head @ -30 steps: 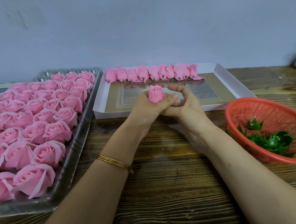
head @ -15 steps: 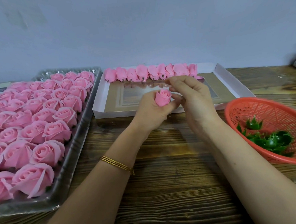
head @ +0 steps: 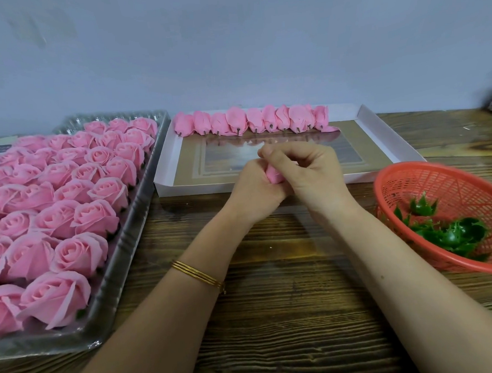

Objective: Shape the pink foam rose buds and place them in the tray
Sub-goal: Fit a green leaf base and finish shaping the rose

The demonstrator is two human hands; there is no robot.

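A pink foam rose bud is squeezed between both hands, just in front of the white tray. My left hand grips it from below. My right hand curls its fingers over the top, hiding most of the bud. Along the tray's far edge lies a row of several shaped pink buds, stems pointing toward me.
A clear plastic tray full of open pink foam roses fills the left side. A red mesh basket with green leaf calyxes sits at the right. The wooden table lies under my forearms.
My right hand has come down over the bud and closed round it. The bud, plainly visible above my left hand before, is now mostly covered.
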